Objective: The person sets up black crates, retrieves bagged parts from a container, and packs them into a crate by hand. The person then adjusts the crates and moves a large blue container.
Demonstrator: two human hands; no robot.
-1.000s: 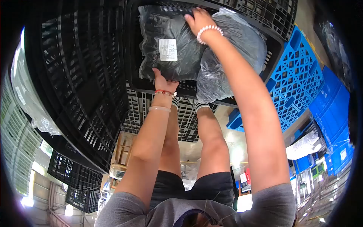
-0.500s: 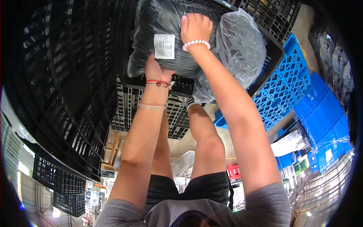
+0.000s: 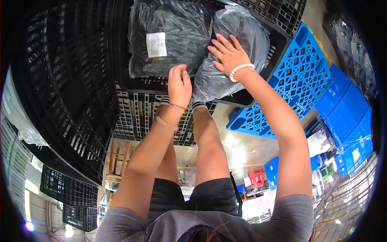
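Two dark bundles wrapped in clear plastic lie side by side in a black crate. The left bundle is flat and squarish, with a white label on top. The right bundle is rounder, and its loose plastic reaches over the crate's near edge. My right hand rests on the right bundle with fingers spread. Just beyond the near edge of the left bundle is my left hand, its fingers loosely apart and nothing seen between them.
A tall stack of black crates rises on the left. Black pallet grating lies under my feet. To the right are a blue pallet and blue bins. A red stool and wooden stool stand behind.
The left bundle has come down flat in the crate. My left hand has let go of it and drawn back; my right hand has moved from it onto the right bundle.
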